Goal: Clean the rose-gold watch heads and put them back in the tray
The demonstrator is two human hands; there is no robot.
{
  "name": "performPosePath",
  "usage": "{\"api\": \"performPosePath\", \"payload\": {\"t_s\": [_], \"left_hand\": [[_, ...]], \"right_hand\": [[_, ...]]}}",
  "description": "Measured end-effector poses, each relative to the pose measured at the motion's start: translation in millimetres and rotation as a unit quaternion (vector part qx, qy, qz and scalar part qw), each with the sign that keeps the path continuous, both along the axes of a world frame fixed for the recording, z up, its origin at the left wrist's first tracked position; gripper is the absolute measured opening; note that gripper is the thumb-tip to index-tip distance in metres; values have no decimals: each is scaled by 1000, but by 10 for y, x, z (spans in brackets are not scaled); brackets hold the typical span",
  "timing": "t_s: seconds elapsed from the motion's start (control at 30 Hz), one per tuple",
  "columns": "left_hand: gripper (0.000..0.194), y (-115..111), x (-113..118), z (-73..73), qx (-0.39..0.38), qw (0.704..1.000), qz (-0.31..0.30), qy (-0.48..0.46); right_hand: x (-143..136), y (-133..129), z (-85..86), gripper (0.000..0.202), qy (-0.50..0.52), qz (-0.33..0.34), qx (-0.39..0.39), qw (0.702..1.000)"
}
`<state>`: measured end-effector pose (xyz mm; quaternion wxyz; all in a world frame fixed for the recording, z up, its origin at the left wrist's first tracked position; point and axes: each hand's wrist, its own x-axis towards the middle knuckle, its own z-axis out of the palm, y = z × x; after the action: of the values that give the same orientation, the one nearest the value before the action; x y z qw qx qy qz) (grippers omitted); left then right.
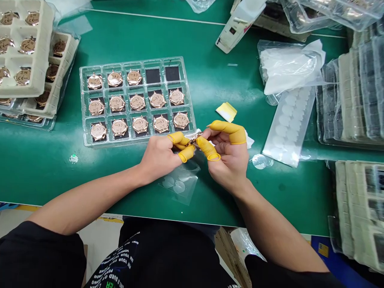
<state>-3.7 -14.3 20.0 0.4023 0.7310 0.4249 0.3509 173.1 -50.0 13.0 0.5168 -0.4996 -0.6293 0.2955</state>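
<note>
Between my two hands, just past the near right corner of a clear compartment tray (138, 141), is a small metallic watch case (194, 138) seen edge-on. My left hand (163, 154) pinches its left side with fingers in yellow finger cots. My right hand (229, 154), also with yellow cots on thumb and index finger, holds its right side. The tray holds several rose-gold watch cases (137, 102), backs up, on dark pads; two far right compartments show only dark pads (172, 73). Below my hands lies a clear film sheet (183, 186) with round pieces.
Stacked trays of watch cases (24, 60) stand at the left. A yellow-white pad (227, 111) lies beyond my right hand. To the right are a strip of round stickers (289, 124), a plastic bag (291, 64) and stacked trays (357, 92). A white dispenser (240, 26) sits at the back.
</note>
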Motion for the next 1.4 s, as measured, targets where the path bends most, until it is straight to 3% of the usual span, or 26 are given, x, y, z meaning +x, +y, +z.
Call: {"api": "performPosePath", "payload": {"t_s": [0.8, 1.13, 1.3, 1.4], "left_hand": [[17, 2, -2, -23, 28, 1000, 3, 4], [12, 38, 20, -18, -79, 995, 3, -67], [12, 58, 38, -37, -99, 992, 19, -76], [13, 63, 34, -32, -108, 990, 6, -92]], "right_hand": [[3, 3, -21, 45, -25, -21, -17, 999], [44, 67, -67, 52, 64, -12, -68, 996], [134, 154, -93, 52, 104, -86, -58, 989], [86, 183, -23, 51, 135, -66, -84, 985]]}}
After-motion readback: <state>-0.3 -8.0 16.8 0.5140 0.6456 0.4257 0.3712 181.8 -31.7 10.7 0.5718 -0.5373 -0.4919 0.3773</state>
